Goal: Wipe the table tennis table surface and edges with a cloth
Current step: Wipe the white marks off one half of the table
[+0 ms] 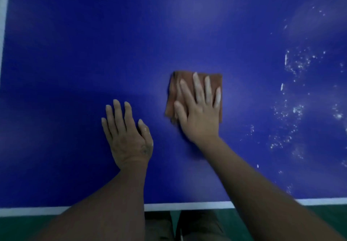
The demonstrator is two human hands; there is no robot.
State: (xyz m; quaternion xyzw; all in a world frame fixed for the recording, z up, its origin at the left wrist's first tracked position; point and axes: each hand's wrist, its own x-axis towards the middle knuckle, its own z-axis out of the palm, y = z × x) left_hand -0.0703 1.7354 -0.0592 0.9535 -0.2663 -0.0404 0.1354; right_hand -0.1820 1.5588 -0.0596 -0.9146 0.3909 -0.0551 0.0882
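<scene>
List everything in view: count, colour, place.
table: one, blue, fills most of the view
edge lines: two visible, white, along the near and left sides
cloth: one, brown-orange, folded, flat on the table near the centre
white specks: many, scattered over the right part of the table
floor: green, below the near edge
trousers: brownish, bottom centre
left hand: flat on the bare table, left of the cloth
right hand: fingers straight, presses on the cloth
</scene>
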